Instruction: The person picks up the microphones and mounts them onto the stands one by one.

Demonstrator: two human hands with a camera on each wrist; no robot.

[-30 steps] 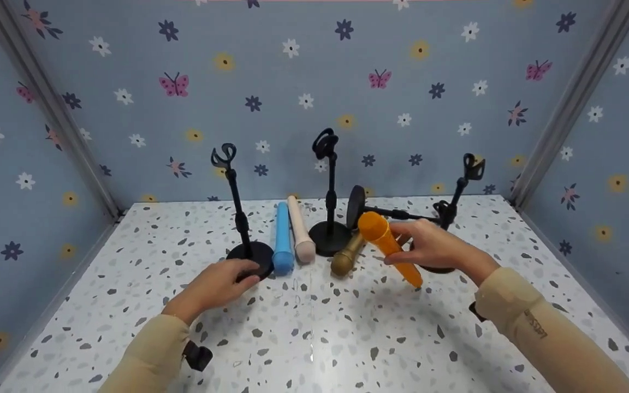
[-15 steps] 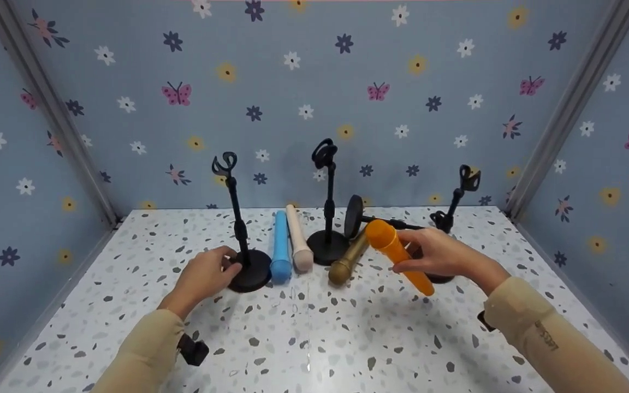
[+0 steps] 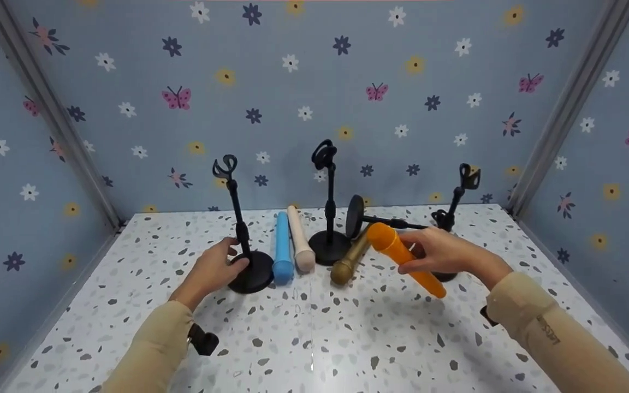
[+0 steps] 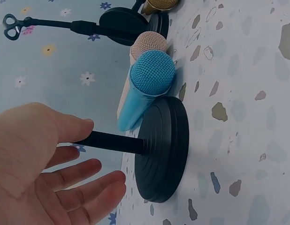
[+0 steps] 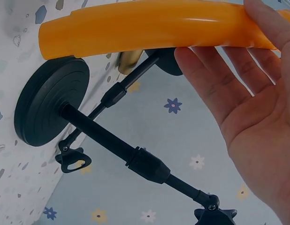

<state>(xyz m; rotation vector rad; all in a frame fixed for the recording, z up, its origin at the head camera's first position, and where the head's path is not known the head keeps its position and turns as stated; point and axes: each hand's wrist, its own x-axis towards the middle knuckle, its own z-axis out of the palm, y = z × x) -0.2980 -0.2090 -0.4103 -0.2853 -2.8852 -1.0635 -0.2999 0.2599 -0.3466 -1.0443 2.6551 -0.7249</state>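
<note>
My right hand holds an orange microphone between thumb and fingers, tilted with its head up and to the left. In the right wrist view its handle passes in front of a black stand's base. My left hand is at the pole of the upright left microphone stand. In the left wrist view the thumb lies right at that pole, while the other fingers stay loosely extended behind it. The stand's round base rests on the table.
A blue microphone and a pale pink one lie between the left stand and a middle stand. A gold microphone lies near a toppled stand. Another stand stands upright behind my right hand. Patterned walls enclose the table.
My left hand has moved from over the left stand's base to its pole. The orange microphone has shifted slightly right in my right hand, its lower end swinging outward.
</note>
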